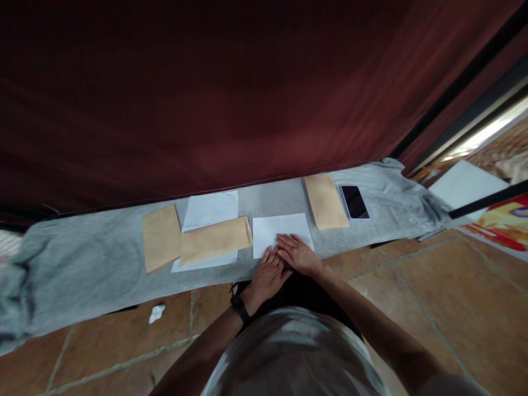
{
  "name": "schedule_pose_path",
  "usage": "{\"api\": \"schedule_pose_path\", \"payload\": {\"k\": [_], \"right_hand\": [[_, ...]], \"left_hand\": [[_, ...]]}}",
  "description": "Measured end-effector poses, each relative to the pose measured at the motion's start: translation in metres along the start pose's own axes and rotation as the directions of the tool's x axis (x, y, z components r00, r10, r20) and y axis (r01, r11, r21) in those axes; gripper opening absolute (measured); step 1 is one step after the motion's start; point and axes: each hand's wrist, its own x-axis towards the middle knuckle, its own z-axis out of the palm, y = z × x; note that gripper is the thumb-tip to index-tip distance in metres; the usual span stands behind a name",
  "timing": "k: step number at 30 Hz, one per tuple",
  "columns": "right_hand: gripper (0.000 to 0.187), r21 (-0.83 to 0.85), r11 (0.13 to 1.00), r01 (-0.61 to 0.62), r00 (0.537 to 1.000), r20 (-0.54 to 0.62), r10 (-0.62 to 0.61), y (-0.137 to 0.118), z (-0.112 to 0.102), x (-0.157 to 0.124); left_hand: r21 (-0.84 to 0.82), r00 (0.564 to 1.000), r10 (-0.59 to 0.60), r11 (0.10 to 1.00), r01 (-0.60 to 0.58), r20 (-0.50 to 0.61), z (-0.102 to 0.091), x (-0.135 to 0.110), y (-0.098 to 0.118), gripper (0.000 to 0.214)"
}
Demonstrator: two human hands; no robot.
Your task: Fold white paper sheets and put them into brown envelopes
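Observation:
A white sheet of paper, which looks folded, lies on the grey cloth right in front of me. My right hand rests flat on its lower part, fingers stretched out. Beside it, my left hand lies with its fingers extended at the paper's near edge, the fingertips close to or touching the right hand. Left of the paper, a brown envelope lies across a larger white sheet. Another brown envelope is farther left. To the right sits a third brown envelope or stack of them.
A phone with a pale purple edge lies right of the envelopes. The narrow bench with grey cloth runs along a dark red curtain. A crumpled white scrap is on the tiled floor. Dark poles stand at the right.

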Motion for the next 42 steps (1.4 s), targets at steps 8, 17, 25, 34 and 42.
{"api": "schedule_pose_path", "payload": {"k": [8, 17, 25, 34, 42], "right_hand": [[0.051, -0.151, 0.983, -0.104, 0.994, -0.041, 0.099, 0.032, 0.013, 0.039], [0.052, -0.236, 0.951, -0.202, 0.973, -0.157, 0.168, 0.021, 0.019, 0.034], [0.055, -0.283, 0.923, -0.26, 0.953, -0.231, 0.198, 0.015, 0.022, -0.032], [0.058, -0.234, 0.913, -0.335, 0.918, -0.297, 0.261, 0.016, 0.024, -0.046], [0.056, -0.197, 0.921, -0.337, 0.915, -0.3, 0.271, 0.017, 0.025, -0.044]], "left_hand": [[0.073, 1.0, -0.013, 0.997, 0.013, -0.01, -0.005, -0.009, 0.007, 0.064], [0.117, 0.987, -0.145, 0.981, 0.153, -0.072, 0.001, -0.028, 0.003, 0.068], [0.105, 0.928, -0.342, 0.928, 0.358, -0.147, -0.002, -0.047, 0.001, 0.068], [-0.412, 0.744, -0.607, 0.776, 0.478, -0.28, 0.002, -0.037, -0.02, 0.047], [-0.837, 0.55, -0.834, 0.27, 0.475, 0.043, -0.03, -0.007, -0.039, 0.027]]}}
